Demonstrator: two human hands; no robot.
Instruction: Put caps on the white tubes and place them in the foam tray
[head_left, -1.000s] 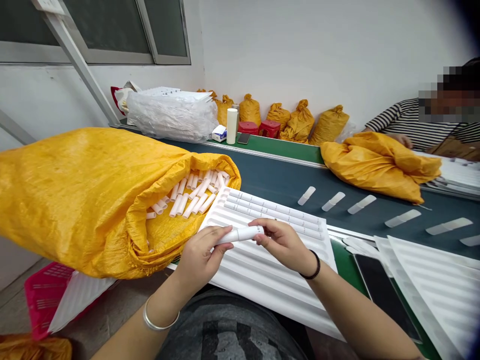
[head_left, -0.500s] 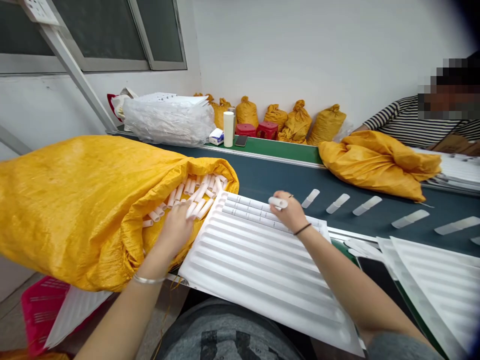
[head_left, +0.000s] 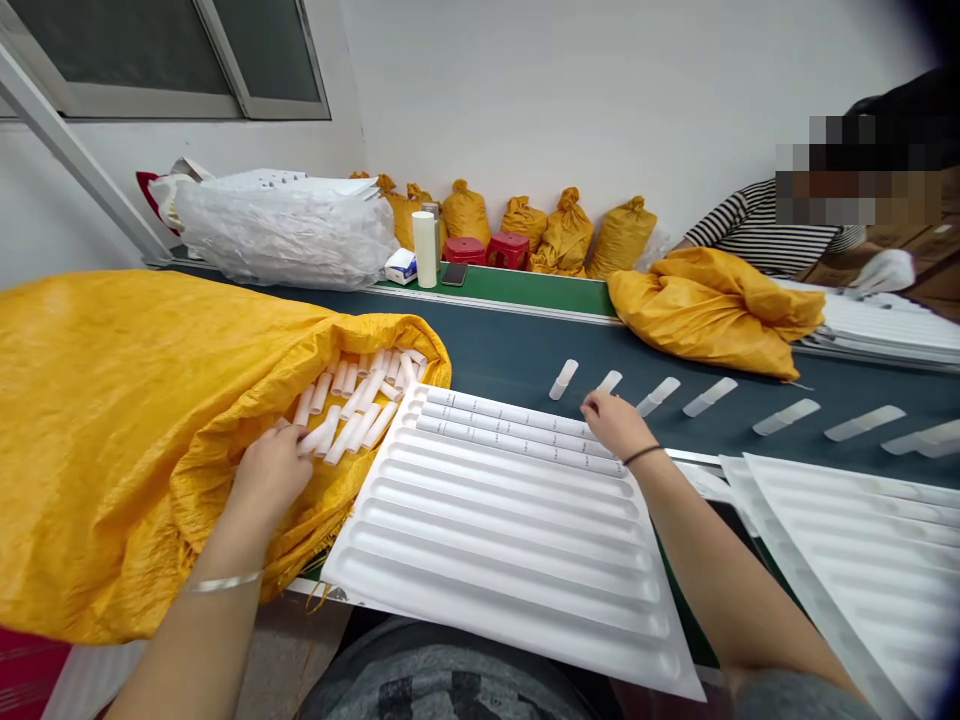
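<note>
My left hand [head_left: 277, 470] is in the mouth of a large yellow sack [head_left: 150, 400], its fingers closed on a short white plastic tube [head_left: 322, 434]. More white tubes lie loose around it in the sack. My right hand [head_left: 621, 424] is over the far right edge of a white ribbed tray [head_left: 510, 520], fingers curled together; what they hold, if anything, is hidden. Just beyond those fingers a white tube [head_left: 612, 380] shows, partly covered. Printed white tubes [head_left: 517, 425] fill the far grooves of the tray, while the nearer grooves are bare.
Several white tubes [head_left: 786, 417] lie in a row along the dark belt [head_left: 510, 345]. At right is another ribbed tray [head_left: 862, 560]. Across the belt are a crumpled yellow sack [head_left: 712, 300], a plastic-wrapped stack [head_left: 277, 230], a white cylinder [head_left: 424, 250] and a person in striped sleeves [head_left: 750, 220].
The view has swung right. My left hand has drawn back with a tube. My right hand has moved right; the tube it held no longer shows in it, and one more tube stands on the belt.
</note>
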